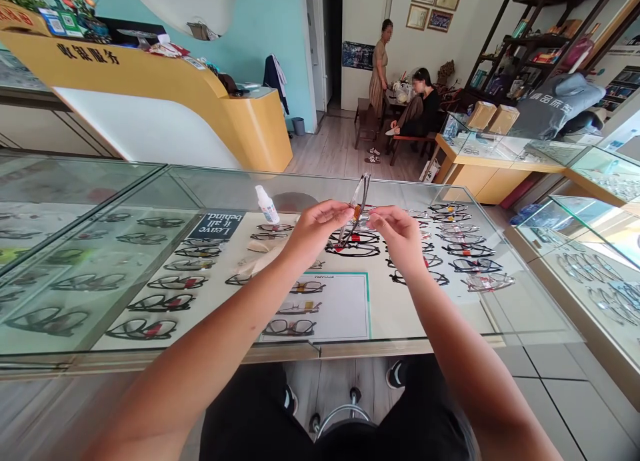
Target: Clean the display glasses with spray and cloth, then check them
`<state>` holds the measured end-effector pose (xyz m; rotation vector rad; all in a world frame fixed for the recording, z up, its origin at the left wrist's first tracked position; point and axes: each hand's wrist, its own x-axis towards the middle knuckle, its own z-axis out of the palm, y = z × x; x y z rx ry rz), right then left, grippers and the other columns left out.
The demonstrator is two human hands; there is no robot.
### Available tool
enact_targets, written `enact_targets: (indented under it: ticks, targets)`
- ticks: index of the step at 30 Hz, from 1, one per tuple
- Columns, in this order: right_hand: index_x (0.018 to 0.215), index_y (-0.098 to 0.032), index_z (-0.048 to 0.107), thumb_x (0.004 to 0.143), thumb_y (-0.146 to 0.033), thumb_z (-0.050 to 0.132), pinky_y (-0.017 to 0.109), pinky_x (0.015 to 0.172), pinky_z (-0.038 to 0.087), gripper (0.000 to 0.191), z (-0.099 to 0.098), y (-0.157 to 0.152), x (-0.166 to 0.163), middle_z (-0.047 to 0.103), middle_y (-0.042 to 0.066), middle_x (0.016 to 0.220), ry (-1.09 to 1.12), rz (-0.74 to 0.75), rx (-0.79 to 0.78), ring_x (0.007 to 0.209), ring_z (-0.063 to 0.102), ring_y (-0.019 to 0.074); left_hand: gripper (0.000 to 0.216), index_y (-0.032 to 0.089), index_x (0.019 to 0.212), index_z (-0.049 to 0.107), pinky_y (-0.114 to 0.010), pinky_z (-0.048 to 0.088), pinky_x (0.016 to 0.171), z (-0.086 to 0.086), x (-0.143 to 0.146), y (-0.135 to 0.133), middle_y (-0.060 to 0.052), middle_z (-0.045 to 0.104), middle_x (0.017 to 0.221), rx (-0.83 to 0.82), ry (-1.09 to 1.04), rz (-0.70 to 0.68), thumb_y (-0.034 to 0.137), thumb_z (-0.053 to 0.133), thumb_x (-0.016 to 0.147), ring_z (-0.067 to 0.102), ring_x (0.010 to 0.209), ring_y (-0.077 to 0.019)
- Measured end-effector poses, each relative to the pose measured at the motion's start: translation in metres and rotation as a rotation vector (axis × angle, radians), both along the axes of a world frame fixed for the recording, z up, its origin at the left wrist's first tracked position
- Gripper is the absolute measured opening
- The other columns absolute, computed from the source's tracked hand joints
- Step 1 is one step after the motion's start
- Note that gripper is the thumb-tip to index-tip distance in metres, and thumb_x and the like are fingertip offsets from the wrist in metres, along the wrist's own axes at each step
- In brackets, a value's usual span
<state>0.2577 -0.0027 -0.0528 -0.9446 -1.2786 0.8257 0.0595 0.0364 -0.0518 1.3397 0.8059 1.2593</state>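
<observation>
Above the glass display counter (345,348), a pair of eyeglasses (364,189) is held on end between my two hands. My left hand (323,222) pinches it from the left side, thumb and fingers closed. From the right, the thumb and fingertips of my right hand (400,233) close on the eyeglasses too. An orange-yellow patch shows by the lens at my left fingertips. A white spray bottle (268,206) stands on the glass to the left of my hands. Partly behind my left forearm lies a pale cloth (255,262).
Rows of eyeglasses (160,302) lie inside the counter, around a blue printed card (215,226). More glass showcases (590,261) stand at the right. Beyond the counter are a yellow-and-white desk (260,124) and two people by a table, one standing (380,61), one seated (425,108).
</observation>
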Motion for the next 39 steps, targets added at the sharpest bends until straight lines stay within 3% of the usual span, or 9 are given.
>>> enact_targets:
  ticks: [5,13,21,27,30,34,39]
  targets:
    - [0.093,-0.026,0.082,0.090,-0.047,0.086,0.036,0.080,0.056,0.021,0.003,-0.004,-0.003,0.079,0.002,0.090,-0.071,0.062,0.006,0.080,0.066,0.0188,0.047,0.025,0.104,0.087,-0.036,0.058,0.093,-0.005,0.006,-0.004,-0.006,0.086,0.115,-0.048,-0.048,0.001,0.061,0.099,0.076,0.077,0.103,-0.0219]
    - [0.089,-0.024,0.080,0.086,-0.064,0.089,0.034,0.074,0.049,0.041,0.003,-0.001,-0.004,0.074,0.001,0.084,-0.101,0.180,-0.046,0.077,0.059,0.0177,0.050,0.026,0.104,0.087,-0.037,0.059,0.100,-0.005,0.008,-0.005,-0.005,0.086,0.110,-0.048,-0.041,0.021,0.064,0.100,0.074,0.076,0.101,-0.0216]
    - [0.085,-0.023,0.077,0.087,-0.060,0.086,0.031,0.069,0.049,0.038,0.002,0.000,-0.004,0.070,-0.001,0.077,-0.107,0.112,-0.024,0.071,0.058,0.0156,0.051,0.025,0.105,0.085,-0.035,0.059,0.095,-0.004,0.005,-0.003,-0.004,0.084,0.107,-0.022,0.012,0.045,0.066,0.097,0.077,0.074,0.091,-0.0189]
    - [0.094,-0.024,0.070,0.090,-0.061,0.081,0.029,0.054,0.049,0.039,0.002,0.001,0.001,0.074,-0.002,0.063,-0.031,0.042,-0.141,0.052,0.060,0.0149,0.056,0.023,0.102,0.080,-0.035,0.063,0.098,-0.003,0.000,0.005,-0.009,0.083,0.125,-0.041,-0.020,0.041,0.070,0.096,0.076,0.078,0.115,-0.0251]
    - [0.102,-0.024,0.073,0.097,-0.053,0.074,0.032,0.062,0.055,0.030,0.001,0.003,0.009,0.082,0.002,0.075,-0.082,-0.119,-0.098,0.058,0.067,0.0166,0.058,0.023,0.102,0.078,-0.035,0.063,0.096,-0.007,-0.005,0.016,-0.009,0.083,0.123,-0.018,-0.002,0.058,0.071,0.095,0.076,0.077,0.120,-0.0268]
    - [0.122,-0.024,0.075,0.101,-0.039,0.067,0.033,0.068,0.056,0.027,0.003,0.006,0.020,0.089,0.010,0.117,-0.204,-0.332,0.033,0.088,0.079,0.0216,0.061,0.021,0.101,0.078,-0.034,0.062,0.093,-0.014,-0.013,0.030,-0.009,0.084,0.113,0.014,0.051,0.067,0.074,0.095,0.075,0.076,0.114,-0.0248]
    - [0.135,-0.029,0.067,0.101,-0.032,0.064,0.036,0.073,0.058,0.035,0.007,0.003,0.019,0.082,0.011,0.141,-0.265,-0.391,0.161,0.105,0.082,0.0238,0.062,0.021,0.098,0.079,-0.031,0.063,0.085,-0.018,-0.015,0.033,-0.007,0.081,0.104,-0.032,0.082,0.021,0.073,0.097,0.072,0.075,0.101,-0.0206]
